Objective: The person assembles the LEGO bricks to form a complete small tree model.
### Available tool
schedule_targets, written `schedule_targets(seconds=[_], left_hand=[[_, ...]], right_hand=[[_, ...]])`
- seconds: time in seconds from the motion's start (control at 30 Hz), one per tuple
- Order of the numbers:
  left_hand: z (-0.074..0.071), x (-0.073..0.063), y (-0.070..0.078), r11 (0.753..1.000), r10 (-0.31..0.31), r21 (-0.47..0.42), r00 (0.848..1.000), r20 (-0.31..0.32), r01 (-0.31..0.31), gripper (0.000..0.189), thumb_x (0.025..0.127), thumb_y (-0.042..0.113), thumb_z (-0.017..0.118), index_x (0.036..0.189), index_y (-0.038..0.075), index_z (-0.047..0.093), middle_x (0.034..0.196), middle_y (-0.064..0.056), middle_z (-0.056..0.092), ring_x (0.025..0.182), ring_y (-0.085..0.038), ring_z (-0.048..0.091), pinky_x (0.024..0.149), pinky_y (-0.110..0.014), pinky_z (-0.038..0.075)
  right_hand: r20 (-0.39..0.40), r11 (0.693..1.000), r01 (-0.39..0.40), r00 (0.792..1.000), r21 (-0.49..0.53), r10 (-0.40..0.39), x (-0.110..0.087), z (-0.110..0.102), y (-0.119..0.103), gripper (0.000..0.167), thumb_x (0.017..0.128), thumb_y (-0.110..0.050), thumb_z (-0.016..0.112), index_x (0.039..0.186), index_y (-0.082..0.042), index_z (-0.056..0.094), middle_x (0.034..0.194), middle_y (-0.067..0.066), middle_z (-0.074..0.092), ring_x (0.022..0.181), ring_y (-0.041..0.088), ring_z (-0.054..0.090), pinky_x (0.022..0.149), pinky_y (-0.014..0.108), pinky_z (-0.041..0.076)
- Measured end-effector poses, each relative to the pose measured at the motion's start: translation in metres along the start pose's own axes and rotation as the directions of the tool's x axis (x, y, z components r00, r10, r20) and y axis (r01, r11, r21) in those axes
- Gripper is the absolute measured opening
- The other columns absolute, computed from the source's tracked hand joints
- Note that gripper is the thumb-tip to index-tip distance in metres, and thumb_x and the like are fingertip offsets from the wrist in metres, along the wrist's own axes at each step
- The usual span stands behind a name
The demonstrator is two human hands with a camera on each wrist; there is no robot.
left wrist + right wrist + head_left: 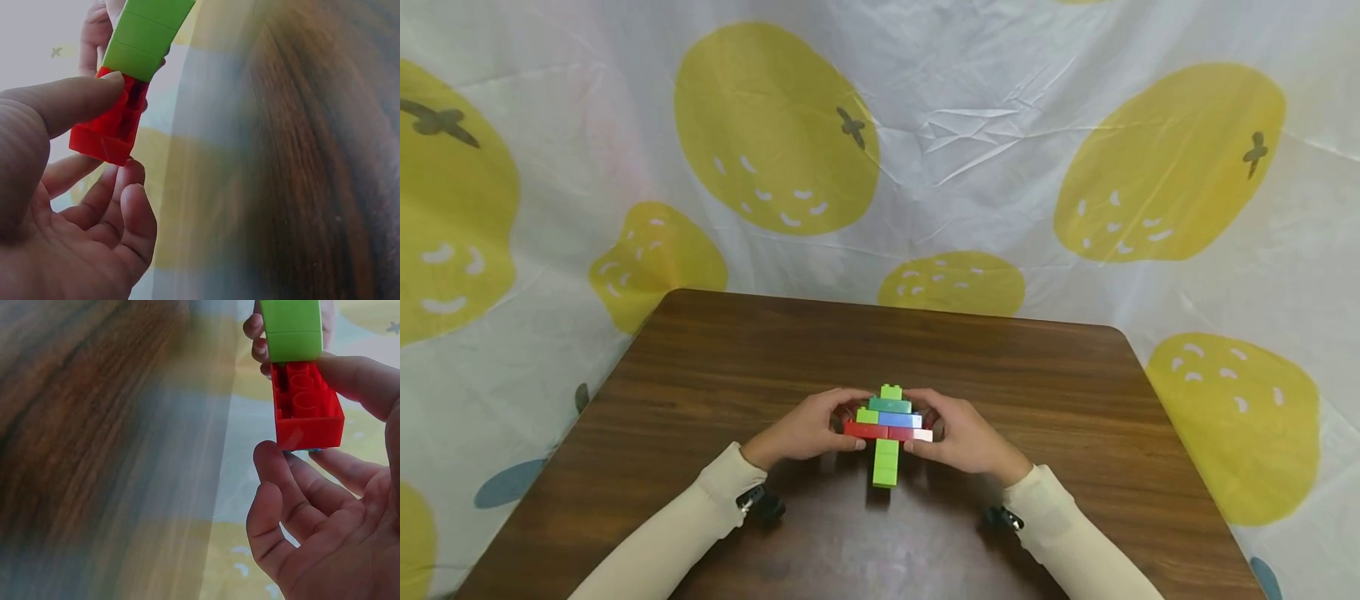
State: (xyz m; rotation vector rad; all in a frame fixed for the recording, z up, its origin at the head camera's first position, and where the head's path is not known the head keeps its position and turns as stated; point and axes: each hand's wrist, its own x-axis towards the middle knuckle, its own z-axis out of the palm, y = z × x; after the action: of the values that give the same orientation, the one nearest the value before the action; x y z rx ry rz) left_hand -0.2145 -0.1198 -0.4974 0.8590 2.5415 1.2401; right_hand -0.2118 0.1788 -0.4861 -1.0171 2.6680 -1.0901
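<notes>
A tree-shaped model of toy building bricks (895, 420) is held between both hands over the table. Lime-green bricks (885, 463) form its narrow stem. Above come a wide red row, a lime and blue row, a darker green brick (889, 406) and a small lime brick on top. My left hand (808, 428) grips the left end of the red row, thumb on the hollow side of a red brick (100, 145). My right hand (964, 435) pinches the right end, its thumb beside the stem and fingers behind the red brick (309, 433).
A dark brown wooden table (760, 350) with rounded far corners lies under the hands. Behind and beside it hangs a pale cloth (955, 208) printed with yellow fruit. Dark straps with small devices (763, 505) circle both wrists over cream sleeves.
</notes>
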Motion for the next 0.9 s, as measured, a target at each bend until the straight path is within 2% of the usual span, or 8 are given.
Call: schedule_targets(seconds=[0.13,0.33,0.6,0.9], left_hand=[[-0.001,0.005,-0.006,0.999,-0.037,-0.007,0.999,0.010,0.037,0.072,0.089,0.027,0.087,0.151,0.012,0.055,0.128,-0.005,0.067,0.110,-0.019,0.061,0.093,-0.035,0.054],[-0.001,0.014,-0.018,0.996,-0.087,-0.005,0.996,0.016,0.087,0.071,0.089,0.030,0.087,0.151,0.013,0.056,0.125,-0.003,0.067,0.110,-0.018,0.060,0.096,-0.038,0.054],[-0.001,0.025,-0.030,0.993,-0.117,-0.022,0.993,0.005,0.117,0.069,0.089,0.028,0.088,0.149,0.015,0.058,0.127,-0.005,0.070,0.110,-0.018,0.064,0.092,-0.037,0.057],[-0.001,0.028,-0.035,0.985,-0.151,-0.078,0.988,0.022,0.152,0.070,0.086,0.026,0.090,0.148,0.013,0.060,0.127,-0.009,0.070,0.101,-0.017,0.060,0.086,-0.031,0.053]], right_hand=[[0.022,1.000,-0.015,1.000,-0.004,0.015,0.008,0.000,0.005,0.070,0.090,-0.031,0.086,0.150,-0.011,0.054,0.107,0.000,0.073,0.086,0.012,0.066,0.075,0.031,0.059],[0.059,1.000,-0.029,0.998,0.003,0.029,0.018,0.000,0.014,0.069,0.092,-0.032,0.084,0.149,-0.008,0.054,0.117,0.007,0.074,0.093,0.022,0.070,0.078,0.028,0.057],[0.077,0.995,-0.094,0.992,-0.024,0.096,0.030,0.002,0.024,0.069,0.092,-0.037,0.083,0.150,-0.013,0.055,0.124,0.006,0.075,0.098,0.012,0.069,0.090,0.036,0.058],[0.104,0.986,-0.165,0.981,0.010,0.163,0.035,0.005,0.029,0.068,0.093,-0.035,0.083,0.151,-0.015,0.054,0.132,0.009,0.071,0.108,0.019,0.069,0.098,0.045,0.057]])
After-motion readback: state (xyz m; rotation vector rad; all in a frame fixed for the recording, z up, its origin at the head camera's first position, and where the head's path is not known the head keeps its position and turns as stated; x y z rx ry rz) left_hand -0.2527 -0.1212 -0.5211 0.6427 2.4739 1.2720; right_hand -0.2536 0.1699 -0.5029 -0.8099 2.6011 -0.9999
